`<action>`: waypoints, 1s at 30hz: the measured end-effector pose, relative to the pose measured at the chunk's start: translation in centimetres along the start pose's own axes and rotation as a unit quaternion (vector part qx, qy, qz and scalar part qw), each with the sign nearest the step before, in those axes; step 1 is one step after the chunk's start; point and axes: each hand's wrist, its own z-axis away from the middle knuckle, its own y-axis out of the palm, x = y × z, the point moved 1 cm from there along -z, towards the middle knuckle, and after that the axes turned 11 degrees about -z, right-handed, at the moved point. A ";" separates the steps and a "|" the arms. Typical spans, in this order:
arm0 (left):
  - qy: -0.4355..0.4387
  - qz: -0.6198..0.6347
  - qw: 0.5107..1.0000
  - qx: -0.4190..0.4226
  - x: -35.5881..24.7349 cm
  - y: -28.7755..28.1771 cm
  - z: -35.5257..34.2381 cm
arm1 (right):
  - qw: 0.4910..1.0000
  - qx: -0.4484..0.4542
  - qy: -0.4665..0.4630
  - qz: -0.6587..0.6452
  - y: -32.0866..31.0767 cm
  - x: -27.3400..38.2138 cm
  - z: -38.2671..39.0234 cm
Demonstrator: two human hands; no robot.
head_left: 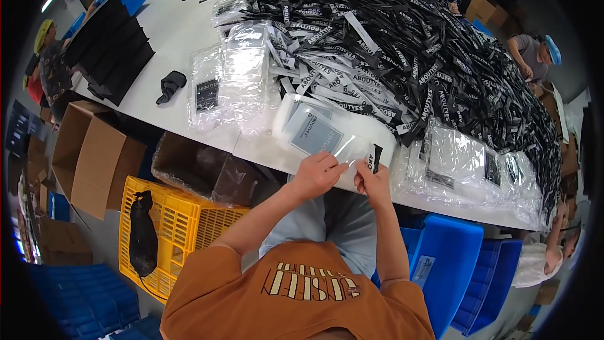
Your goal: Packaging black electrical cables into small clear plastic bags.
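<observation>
Right hand (pixel 374 181) is pinching black-and-white strip (pixel 374 158): likely light, floppy, edge-grip best. Left hand (pixel 316 174) is resting over slick-looking plastic bag (pixel 349 135); can't tell if gripping.

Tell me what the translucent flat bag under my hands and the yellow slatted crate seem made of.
Translucent flat bag: probably plastic film, glossy, since it's see-through and catches bright glare. Yellow slatted crate: likely rigid moulded plastic, perhaps satin, judging by its even colour and regular openings.
</observation>
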 end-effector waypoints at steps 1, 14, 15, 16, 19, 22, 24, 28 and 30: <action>0.000 0.001 1.000 0.000 -0.2 -0.1 0.0 | 1.000 -0.001 0.000 0.000 -0.2 -0.1 0.0; -0.444 0.427 0.782 0.097 -3.5 -4.4 0.4 | 0.917 0.130 -0.268 0.266 3.1 1.0 3.6; -0.365 0.359 0.856 0.079 -3.5 -5.3 -0.4 | 0.884 0.115 -0.335 0.307 3.5 2.0 3.8; -0.279 0.284 0.916 0.059 -3.4 -5.8 -1.0 | 0.844 0.099 -0.399 0.345 3.9 2.9 4.1; -0.168 0.219 0.961 0.014 -2.8 -5.8 -2.3 | 0.799 0.115 -0.468 0.359 4.6 4.9 4.6; -0.169 0.257 0.950 0.045 -2.2 -5.5 -3.0 | 0.756 0.123 -0.481 0.426 4.4 6.2 4.9; -0.158 0.260 0.952 0.042 -1.9 -5.5 -3.3 | 0.744 0.113 -0.486 0.445 4.5 6.6 5.3; -0.197 0.218 0.955 0.051 0.4 -3.2 -2.3 | 0.740 0.115 -0.486 0.450 4.8 5.6 6.0; -0.239 0.257 0.933 0.074 0.2 -2.7 -2.9 | 0.764 0.090 -0.490 0.409 4.8 5.1 5.5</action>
